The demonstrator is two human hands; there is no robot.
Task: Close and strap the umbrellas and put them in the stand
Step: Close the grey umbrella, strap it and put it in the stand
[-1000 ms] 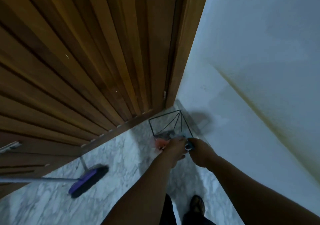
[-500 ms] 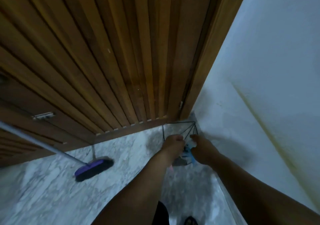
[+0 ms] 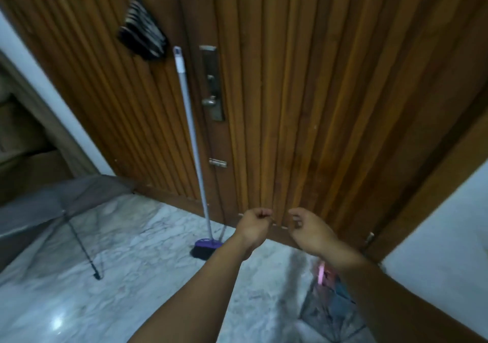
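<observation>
While both hands hover empty before the ribbed brown wooden door (image 3: 303,91), the open grey umbrella (image 3: 52,205) lies on the marble floor (image 3: 148,276) far left of the L grip (image 3: 254,225), fingers curled, holding nothing. Purple-headed broom w/ grey handle (image 3: 194,142) leans just left of it. R grip (image 3: 309,230), loosely curled, empty. Below R forearm: black wire stand (image 3: 324,313) w/ pink & blue folded umbrellas (image 3: 321,276) inside.
</observation>
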